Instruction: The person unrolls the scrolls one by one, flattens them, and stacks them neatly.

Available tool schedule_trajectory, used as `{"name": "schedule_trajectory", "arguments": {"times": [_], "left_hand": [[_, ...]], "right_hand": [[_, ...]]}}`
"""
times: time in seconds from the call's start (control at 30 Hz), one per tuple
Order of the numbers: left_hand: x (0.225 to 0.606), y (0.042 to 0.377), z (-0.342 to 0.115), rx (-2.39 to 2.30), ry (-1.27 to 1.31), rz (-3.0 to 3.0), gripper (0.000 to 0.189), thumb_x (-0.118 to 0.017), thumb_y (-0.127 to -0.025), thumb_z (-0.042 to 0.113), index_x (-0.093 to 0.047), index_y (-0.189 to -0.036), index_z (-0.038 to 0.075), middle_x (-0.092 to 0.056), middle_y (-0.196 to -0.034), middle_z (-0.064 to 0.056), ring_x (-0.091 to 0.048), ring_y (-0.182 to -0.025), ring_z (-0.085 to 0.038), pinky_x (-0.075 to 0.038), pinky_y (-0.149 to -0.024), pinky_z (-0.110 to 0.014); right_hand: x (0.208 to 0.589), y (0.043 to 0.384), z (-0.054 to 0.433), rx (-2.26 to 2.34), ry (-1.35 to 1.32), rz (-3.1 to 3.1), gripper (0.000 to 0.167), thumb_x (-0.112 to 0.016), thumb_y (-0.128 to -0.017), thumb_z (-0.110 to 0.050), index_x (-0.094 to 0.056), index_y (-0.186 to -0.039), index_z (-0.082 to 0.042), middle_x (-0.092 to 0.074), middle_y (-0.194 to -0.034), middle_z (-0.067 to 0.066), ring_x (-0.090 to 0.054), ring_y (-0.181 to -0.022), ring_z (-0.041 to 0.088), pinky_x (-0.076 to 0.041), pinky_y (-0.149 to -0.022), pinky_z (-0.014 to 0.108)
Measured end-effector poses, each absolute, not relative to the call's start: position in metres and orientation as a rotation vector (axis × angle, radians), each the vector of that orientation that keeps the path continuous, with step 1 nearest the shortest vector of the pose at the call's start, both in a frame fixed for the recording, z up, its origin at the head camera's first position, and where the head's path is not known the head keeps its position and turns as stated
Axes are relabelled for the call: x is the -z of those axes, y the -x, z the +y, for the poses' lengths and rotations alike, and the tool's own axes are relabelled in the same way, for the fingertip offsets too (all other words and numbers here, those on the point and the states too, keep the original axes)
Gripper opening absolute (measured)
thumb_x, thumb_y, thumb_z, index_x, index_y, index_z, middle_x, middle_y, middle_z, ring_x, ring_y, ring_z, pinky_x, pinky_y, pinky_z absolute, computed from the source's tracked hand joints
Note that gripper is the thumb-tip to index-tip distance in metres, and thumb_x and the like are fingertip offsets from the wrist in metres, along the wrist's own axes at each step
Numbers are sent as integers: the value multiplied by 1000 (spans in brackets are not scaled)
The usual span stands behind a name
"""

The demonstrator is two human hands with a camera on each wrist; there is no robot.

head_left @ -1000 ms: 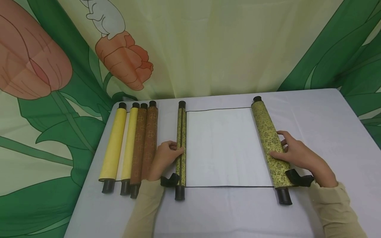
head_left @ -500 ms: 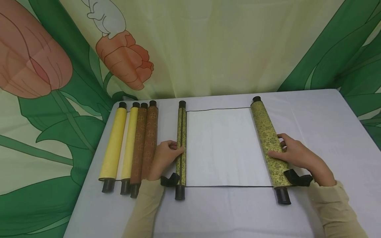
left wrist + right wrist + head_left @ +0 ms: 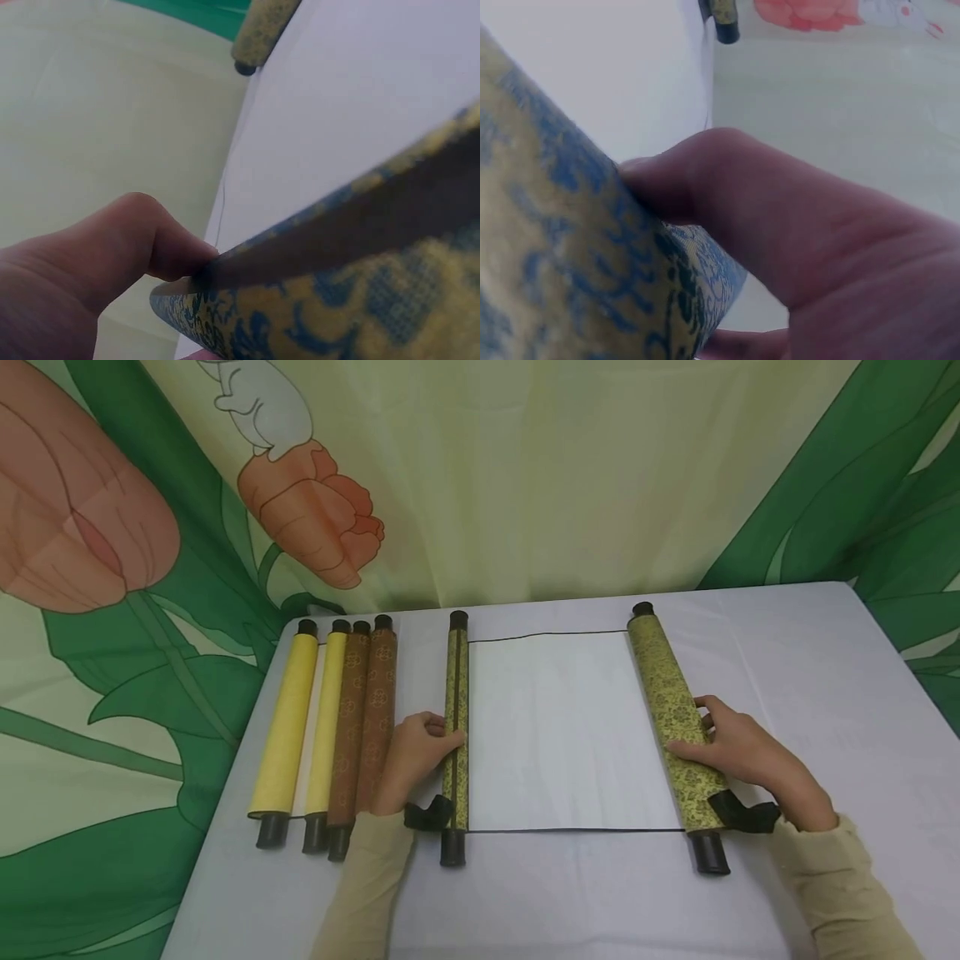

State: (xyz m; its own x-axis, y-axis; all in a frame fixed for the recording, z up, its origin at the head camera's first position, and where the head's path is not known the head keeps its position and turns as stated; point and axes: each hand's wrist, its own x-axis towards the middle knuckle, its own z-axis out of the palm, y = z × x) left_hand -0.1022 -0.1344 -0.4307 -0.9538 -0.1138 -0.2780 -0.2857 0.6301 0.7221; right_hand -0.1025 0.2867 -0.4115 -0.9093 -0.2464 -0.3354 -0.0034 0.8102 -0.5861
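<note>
A hanging scroll lies partly unrolled, its white sheet (image 3: 558,735) spread between two ends covered in gold-and-dark patterned cloth with black knobs. My left hand (image 3: 412,760) pinches the thin left rod (image 3: 457,681), thumb on top, as the left wrist view also shows from close up. My right hand (image 3: 750,752) grips the thick right roll (image 3: 663,664), which slants with its near end farther right. In the right wrist view the thumb (image 3: 727,180) presses on the patterned cloth, while most of the other fingers are hidden behind the roll.
Left of my left hand lie a yellow scroll pair (image 3: 288,718) and a brown scroll pair (image 3: 378,693), side by side with black knobs. The table (image 3: 570,902) has a white cloth. A printed curtain (image 3: 540,485) hangs right behind its far edge.
The right roll and my right hand have shifted slightly left, so the white sheet between the ends is a little narrower. My left hand stays in place on the thin rod.
</note>
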Motion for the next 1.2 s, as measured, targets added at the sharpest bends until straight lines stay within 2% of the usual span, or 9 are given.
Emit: {"name": "schedule_trajectory", "arguments": {"times": [0.3,0.5,0.6,0.9,1.2], "left_hand": [[434,101,-136,-1397,335,2578,50,-72,-83,30,-65,-119,-3,-69,-113,-19,-67,-104,-31,-56,-86,-45],[431,102,-135,-1458,341,2543,50,-72,-82,29,-64,-120,-2,-68,-114,-19,-67,-104,-31,-56,-85,-43],[430,102,-135,-1478,355,2533,49,-72,-82,28,-64,-120,-2,-68,-114,-19,-67,-102,-30,-57,-84,-42],[422,103,-131,-1506,360,2510,51,-73,-82,30,-63,-122,0,-68,-115,-17,-68,-103,-29,-57,-78,-38],[419,110,-122,-1549,355,2482,52,-75,-82,31,-63,-124,1,-67,-117,-15,-67,-106,-27,-55,-89,-42]], "right_hand": [[410,102,289,848,217,2577,89,-70,-91,-36,-23,-140,21,-52,-117,40,-61,-90,34,-51,-70,40],[409,101,290,879,181,2558,90,-69,-91,-34,-19,-140,22,-44,-122,45,-55,-104,52,-51,-77,52],[406,102,290,903,173,2559,91,-69,-91,-32,-17,-141,22,-41,-125,47,-52,-108,57,-50,-80,57],[398,105,298,951,113,2544,92,-68,-91,-31,-12,-144,19,-37,-131,49,-53,-110,55,-51,-82,56],[391,109,309,940,77,2568,91,-67,-92,-30,-10,-144,19,-35,-132,49,-54,-109,54,-52,-81,53]]}}
